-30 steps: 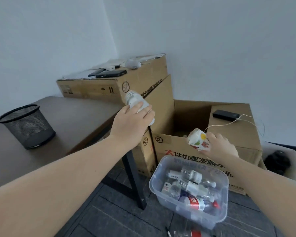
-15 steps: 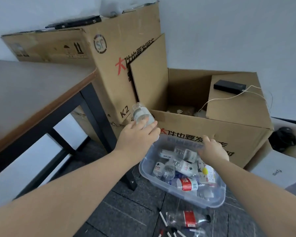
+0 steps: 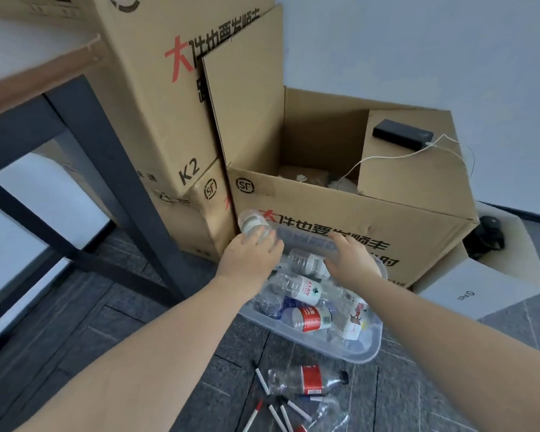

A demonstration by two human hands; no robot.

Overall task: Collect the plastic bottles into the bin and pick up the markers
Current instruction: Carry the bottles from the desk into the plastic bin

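Observation:
A clear plastic bin [image 3: 363,349] sits on the dark floor and holds several plastic bottles, among them one with a red label [image 3: 309,318]. My left hand [image 3: 251,258] grips a clear bottle [image 3: 251,224] just above the bin's far left corner. Over the bin's far side, my right hand [image 3: 351,260] hovers with fingers spread and nothing in it. Another red-labelled bottle [image 3: 306,380] lies on the floor in front of the bin. Several white markers [image 3: 276,413] are scattered beside it.
An open cardboard box [image 3: 340,226] stands right behind the bin, with a black power bank [image 3: 402,138] and white cable on its flap. Stacked boxes [image 3: 169,98] and a dark table leg [image 3: 113,169] are at the left. A white box [image 3: 480,291] sits at the right.
Both hands came down from table height to the bin. My right hand let go of its white-labelled bottle, which now lies in the bin. The left hand still carries its bottle.

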